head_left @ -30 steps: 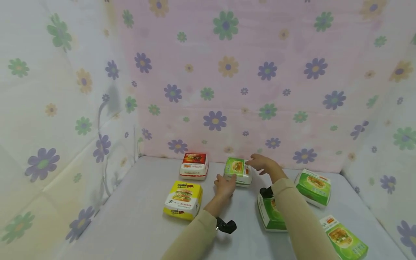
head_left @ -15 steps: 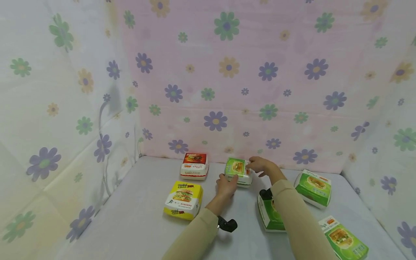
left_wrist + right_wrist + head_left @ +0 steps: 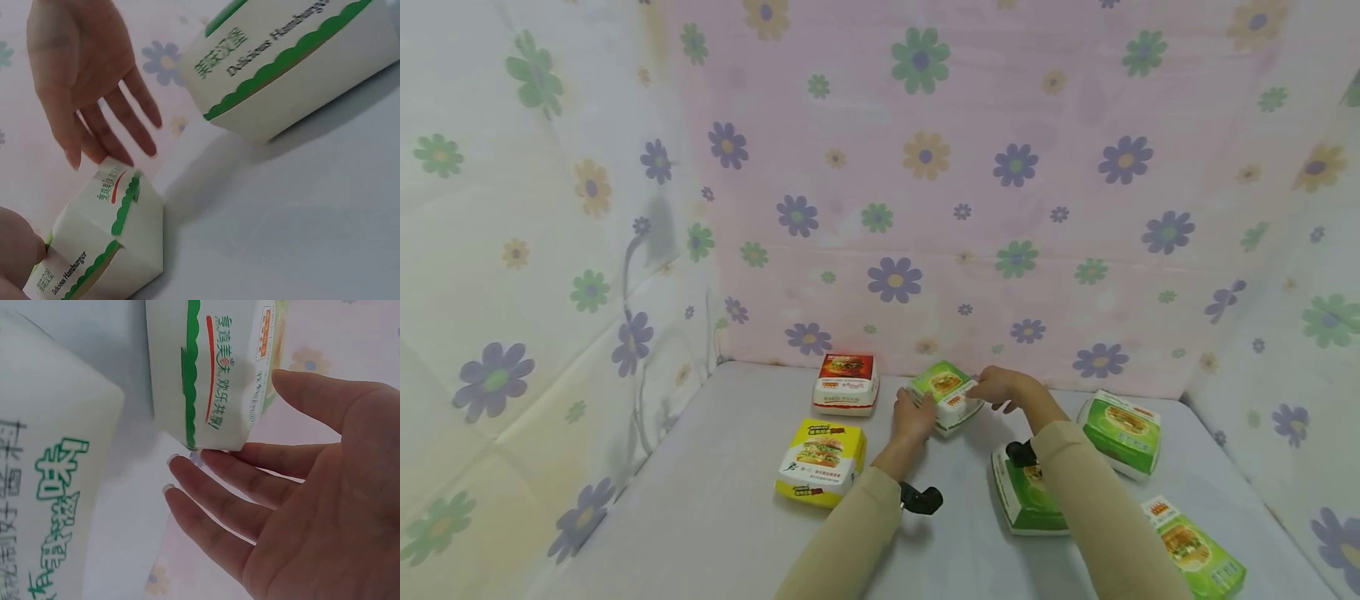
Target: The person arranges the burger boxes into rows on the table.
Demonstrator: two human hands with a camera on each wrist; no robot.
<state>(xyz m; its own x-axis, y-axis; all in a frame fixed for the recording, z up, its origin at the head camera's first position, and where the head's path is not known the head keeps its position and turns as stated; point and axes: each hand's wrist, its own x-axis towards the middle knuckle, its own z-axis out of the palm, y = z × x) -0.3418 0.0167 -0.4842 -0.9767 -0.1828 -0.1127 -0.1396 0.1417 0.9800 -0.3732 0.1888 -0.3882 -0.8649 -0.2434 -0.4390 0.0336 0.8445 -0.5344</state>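
Observation:
A green-and-white burger box [image 3: 943, 383] sits at the back middle of the table, turned with a corner toward me. My left hand [image 3: 913, 418] holds its left corner, the thumb [image 3: 17, 247] against the printed side in the left wrist view; its other fingers are mostly hidden. At the opposite corner, my right hand [image 3: 1009, 388] touches the box with extended fingers, the thumb near the top edge and the fingertips by the lower side in the right wrist view. Another green burger box [image 3: 1030, 492] stands nearer, partly covered by my right sleeve.
Left of the hands are a red-and-white burger box [image 3: 846, 385] and a yellow-and-white one [image 3: 822, 462]. On the right lie a green box [image 3: 1120, 433] and a long green carton [image 3: 1193, 550]. A flowered cloth wall [image 3: 850, 317] rises behind the table.
The burger box between my hands has turned, its right side swinging toward me. My left hand has shifted slightly left and back, and my right hand has come slightly lower.

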